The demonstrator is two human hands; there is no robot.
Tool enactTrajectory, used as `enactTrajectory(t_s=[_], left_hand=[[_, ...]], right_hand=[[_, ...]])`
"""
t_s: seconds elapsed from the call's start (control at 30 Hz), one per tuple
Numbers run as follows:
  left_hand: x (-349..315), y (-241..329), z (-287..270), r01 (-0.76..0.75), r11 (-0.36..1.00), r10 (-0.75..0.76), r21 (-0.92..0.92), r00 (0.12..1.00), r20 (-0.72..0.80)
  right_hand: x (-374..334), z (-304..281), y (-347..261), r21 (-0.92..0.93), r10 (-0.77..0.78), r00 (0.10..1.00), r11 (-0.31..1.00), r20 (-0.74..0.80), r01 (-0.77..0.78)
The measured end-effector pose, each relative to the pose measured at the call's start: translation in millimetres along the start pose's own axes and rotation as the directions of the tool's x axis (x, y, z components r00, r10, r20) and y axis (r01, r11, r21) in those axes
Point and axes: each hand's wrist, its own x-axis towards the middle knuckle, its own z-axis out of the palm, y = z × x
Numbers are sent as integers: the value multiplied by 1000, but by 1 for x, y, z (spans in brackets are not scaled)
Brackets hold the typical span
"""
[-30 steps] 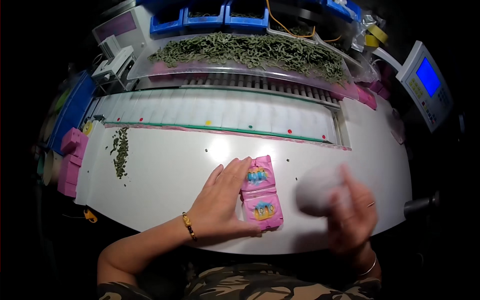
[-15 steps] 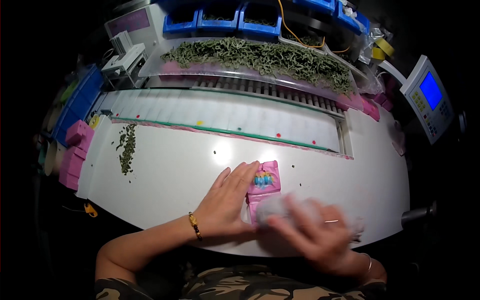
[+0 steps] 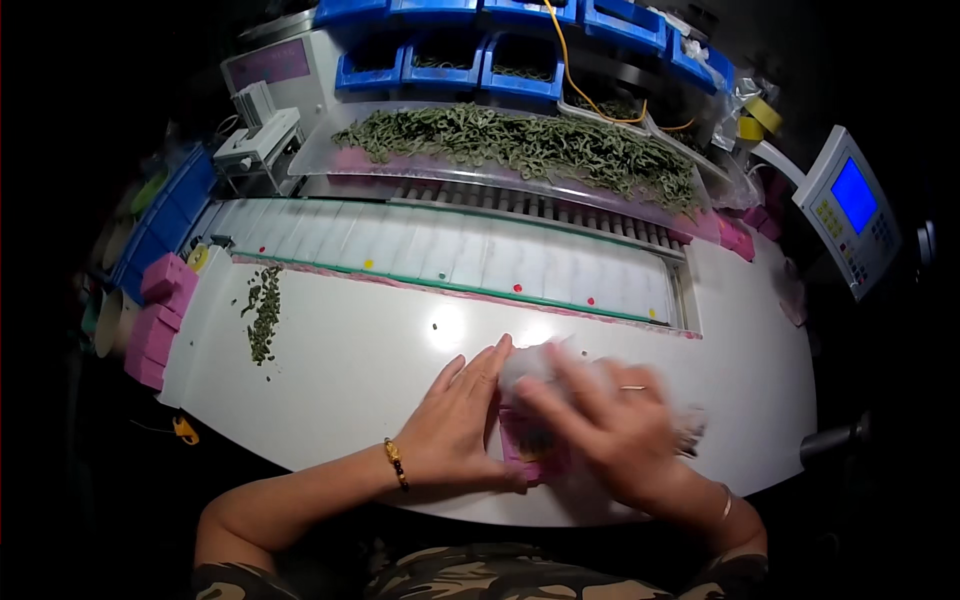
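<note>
A pink mould [image 3: 530, 445] lies open at the near middle of the white table, its patterned inside partly hidden and smeared by motion. My left hand [image 3: 455, 420] steadies it at the left side, fingers stretched along its edge and thumb against its near end. In my right hand [image 3: 620, 430] is a whitish-grey cloth bundle [image 3: 525, 370], blurred, held over the far part of the mould. The bundle's loose tail [image 3: 690, 432] pokes out beyond the right palm.
Dark green crumbs [image 3: 264, 315] lie at the left. Beyond runs a white sectioned strip [image 3: 480, 255] with coloured dots. Behind it stands a clear tray [image 3: 312, 160] of green twisted pieces, below blue bins [image 3: 522, 85]. Pink blocks [image 3: 155, 340] stack at left; a keypad screen [image 3: 855, 195] stands right.
My right hand has moved the blurred cloth bundle from the mould's near part to its far part. The mould sits closer to me. The strip's dots have shifted left.
</note>
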Motion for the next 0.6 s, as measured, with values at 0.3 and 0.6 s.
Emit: enactTrajectory(t_s=[0.3,0.6], left_hand=[[3,0,3,12,996,-16,-87,999,-45],[2,2,0,15,999,-14,-41,1000,13]], right_hand=[[14,-29,15,86,96,977,993,-192,-80],[-20,3,17,87,128,982,986,140,-141]])
